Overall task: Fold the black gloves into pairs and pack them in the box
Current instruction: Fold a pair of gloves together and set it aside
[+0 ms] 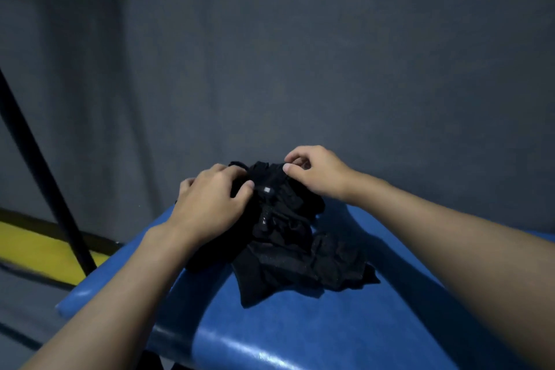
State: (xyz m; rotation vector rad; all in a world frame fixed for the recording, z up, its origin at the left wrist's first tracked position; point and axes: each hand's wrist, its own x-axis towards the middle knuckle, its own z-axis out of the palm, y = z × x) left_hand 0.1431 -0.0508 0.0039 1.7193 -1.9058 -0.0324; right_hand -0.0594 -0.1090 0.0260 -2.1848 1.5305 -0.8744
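Black gloves point(282, 237) heaped on the blue surface point(300, 324); the far edge is pinched by the left hand point(207, 204) and right hand point(318, 174). Soft, limp fabric, probably best gripped at the cuffs.

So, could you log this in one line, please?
left hand: grips glove pile | right hand: pinches its top | support: blue bench

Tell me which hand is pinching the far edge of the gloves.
The right hand: thumb and forefinger pinch the gloves there, while the left hand holds their left side.
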